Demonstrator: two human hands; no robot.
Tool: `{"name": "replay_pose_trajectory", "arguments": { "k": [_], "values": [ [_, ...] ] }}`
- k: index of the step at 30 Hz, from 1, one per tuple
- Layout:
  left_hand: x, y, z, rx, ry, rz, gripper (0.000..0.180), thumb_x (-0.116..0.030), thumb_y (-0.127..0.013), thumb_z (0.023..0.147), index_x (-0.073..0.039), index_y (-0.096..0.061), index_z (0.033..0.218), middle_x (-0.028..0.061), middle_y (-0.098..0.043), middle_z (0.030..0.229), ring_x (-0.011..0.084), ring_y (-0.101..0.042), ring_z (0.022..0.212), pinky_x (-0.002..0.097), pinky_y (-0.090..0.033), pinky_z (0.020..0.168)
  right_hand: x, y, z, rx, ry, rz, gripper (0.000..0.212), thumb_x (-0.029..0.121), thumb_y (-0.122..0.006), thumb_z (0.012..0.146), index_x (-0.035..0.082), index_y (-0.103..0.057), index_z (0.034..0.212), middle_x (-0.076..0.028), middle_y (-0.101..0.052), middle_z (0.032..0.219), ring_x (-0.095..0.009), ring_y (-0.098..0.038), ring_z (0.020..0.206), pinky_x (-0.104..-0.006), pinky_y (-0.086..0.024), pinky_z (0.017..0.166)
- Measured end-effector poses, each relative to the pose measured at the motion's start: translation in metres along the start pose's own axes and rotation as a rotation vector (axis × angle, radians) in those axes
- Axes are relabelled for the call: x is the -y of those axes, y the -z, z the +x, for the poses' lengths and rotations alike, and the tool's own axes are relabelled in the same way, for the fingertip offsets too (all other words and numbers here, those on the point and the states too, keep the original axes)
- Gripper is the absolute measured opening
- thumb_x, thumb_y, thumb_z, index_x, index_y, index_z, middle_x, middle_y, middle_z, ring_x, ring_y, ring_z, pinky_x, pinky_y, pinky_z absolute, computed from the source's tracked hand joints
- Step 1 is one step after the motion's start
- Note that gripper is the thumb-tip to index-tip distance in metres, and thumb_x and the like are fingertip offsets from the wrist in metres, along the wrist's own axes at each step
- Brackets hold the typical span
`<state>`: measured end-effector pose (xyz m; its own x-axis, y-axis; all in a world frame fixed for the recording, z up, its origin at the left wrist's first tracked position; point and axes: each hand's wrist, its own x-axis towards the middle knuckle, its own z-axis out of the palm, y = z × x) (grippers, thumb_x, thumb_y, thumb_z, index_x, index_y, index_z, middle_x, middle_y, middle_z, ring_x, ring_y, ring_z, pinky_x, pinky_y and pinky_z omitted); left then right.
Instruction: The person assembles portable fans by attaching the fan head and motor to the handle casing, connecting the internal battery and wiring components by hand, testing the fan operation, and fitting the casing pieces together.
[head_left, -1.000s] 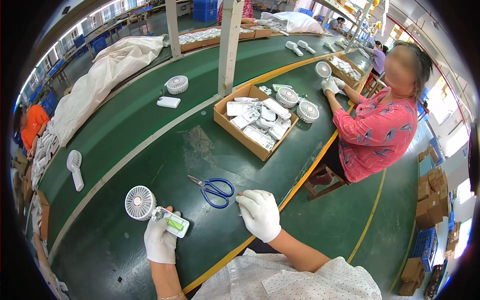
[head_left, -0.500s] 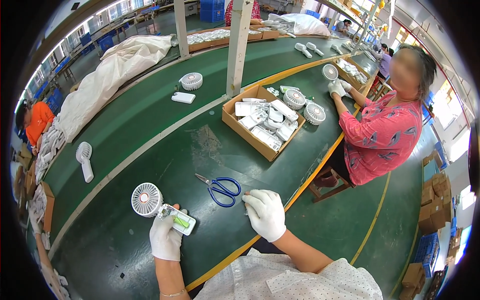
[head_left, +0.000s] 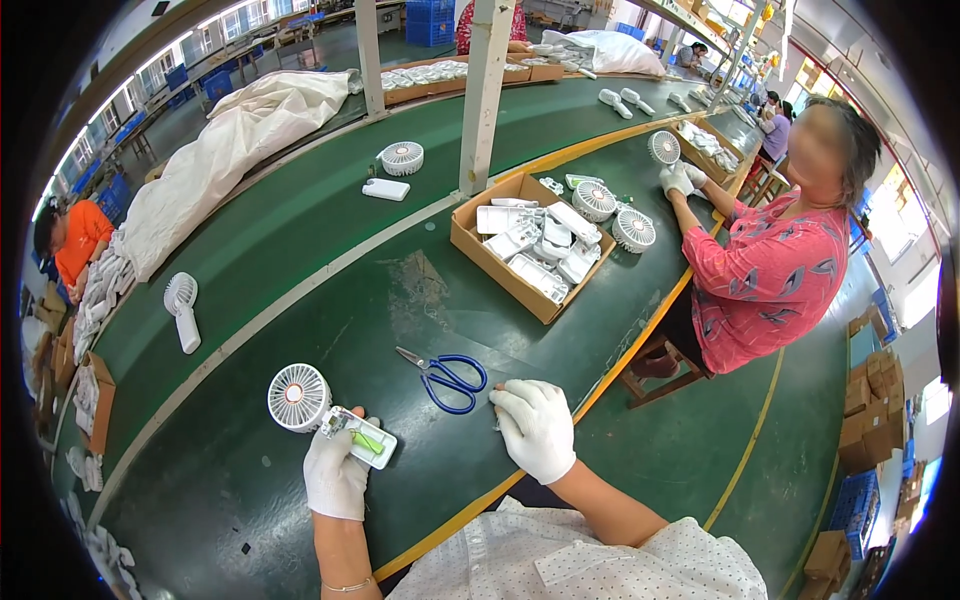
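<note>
The gloved left grip (head_left: 334, 478) grasps the uncovered handle (head_left: 383, 455) of a white handheld fan (head_left: 299, 397) at the lower left of the frame. The gloved right grip (head_left: 540, 430) rests, fingers bent, on the green surface (head_left: 440, 475) at lower centre; whether it pinches anything, I cannot tell. Blue-handled scissors (head_left: 428, 369) lie between them. Above centre, a cardboard box (head_left: 498, 278) holds white casing parts (head_left: 535, 280); at right sits a co-worker (head_left: 770, 275) in pink.

Scissors (head_left: 432, 371) lay on the table (head_left: 330, 310) between the fan (head_left: 299, 397) and the right hand (head_left: 538, 430). Behind them sat a box (head_left: 500, 284) holding parts (head_left: 513, 238).
</note>
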<state>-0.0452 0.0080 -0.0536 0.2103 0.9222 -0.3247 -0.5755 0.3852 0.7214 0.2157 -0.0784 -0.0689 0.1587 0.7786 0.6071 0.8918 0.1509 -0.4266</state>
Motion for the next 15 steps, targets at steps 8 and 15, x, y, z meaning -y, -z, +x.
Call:
{"name": "replay_pose_trajectory", "arguments": {
  "k": [8,15],
  "values": [
    [0.013,0.023,0.016,0.045,-0.031,-0.035,0.042,0.0,-0.052,0.088,0.009,-0.049,0.129,0.023,-0.06,0.122,0.0348,-0.064,0.11,0.0474,-0.052,0.099,0.01,-0.006,0.004,0.024,0.02,-0.028,0.021,0.0,-0.069,0.079,0.005,-0.071,0.1,-0.013,-0.069,0.107,-0.033,-0.063,0.102,-0.042,-0.047,0.092],
    [0.0,0.003,-0.005,0.0,0.067,0.034,0.045,-0.004,-0.053,0.093,0.006,-0.045,0.136,0.0164,-0.058,0.131,0.0265,-0.063,0.115,0.0407,-0.053,0.098,0.009,-0.006,-0.01,0.088,0.027,-0.107,0.019,-0.003,-0.062,0.087,-0.001,-0.067,0.105,-0.015,-0.068,0.11,-0.033,-0.06,0.105,-0.0422,-0.046,0.094]
  ]
}}
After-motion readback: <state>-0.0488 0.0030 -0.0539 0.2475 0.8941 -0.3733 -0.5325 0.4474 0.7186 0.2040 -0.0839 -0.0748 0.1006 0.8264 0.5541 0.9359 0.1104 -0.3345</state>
